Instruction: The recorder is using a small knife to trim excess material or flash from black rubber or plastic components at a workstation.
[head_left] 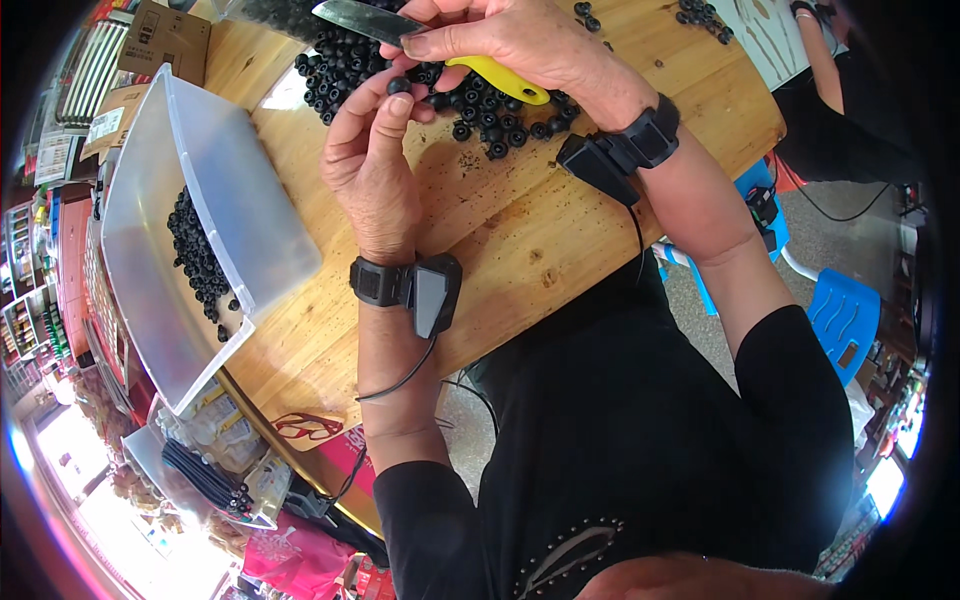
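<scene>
My left hand [378,160] pinches a small black round piece [398,86] between thumb and fingertips. It looks like a rubber or plastic part; its exact kind is unclear. Just beside it, my right hand [520,42] is closed around a knife [500,80] with a yellow handle. The blade points left, above my left fingers. Under and behind both hands lies a heap of similar black pieces [345,62], some showing a hollow ring shape. Parts of the heap are hidden by my hands. Both wrists wear black bands with box-shaped devices.
At the left edge of the wooden table [500,260] stands a clear plastic bin [270,190] holding many black pieces [200,255]. Red-framed glasses [308,427] lie at the near left. Blue chairs [843,322] stand at right, near another person's arm [822,60]. Dark crumbs dot the tabletop.
</scene>
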